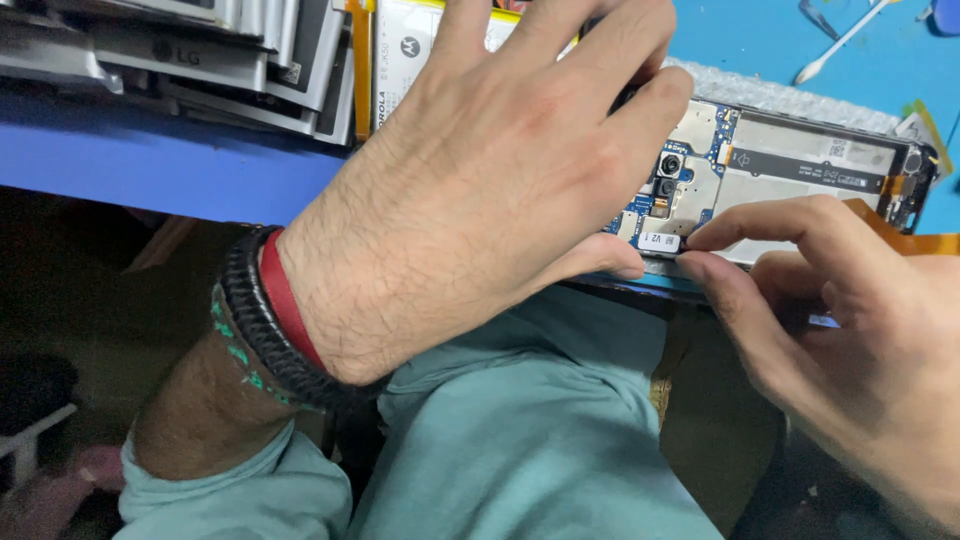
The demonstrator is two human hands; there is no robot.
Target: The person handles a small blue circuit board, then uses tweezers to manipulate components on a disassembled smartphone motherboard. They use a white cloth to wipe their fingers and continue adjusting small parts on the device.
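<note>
An opened phone lies on the blue bench with its back off, showing a blue circuit board, camera modules and a black flex strip. My left hand covers its left end, fingers spread over the top and thumb pressed at its near edge. My right hand pinches thumb and forefinger at the phone's near edge, by a small white label on the board. Whether the right fingertips hold a tiny part I cannot tell. An orange flex ribbon runs past the right hand.
Several flat phone batteries are stacked at the back left on the bench. A cotton swab lies at the back right on the blue mat. Teal-clad knees sit under the bench edge. Dark floor lies to the left.
</note>
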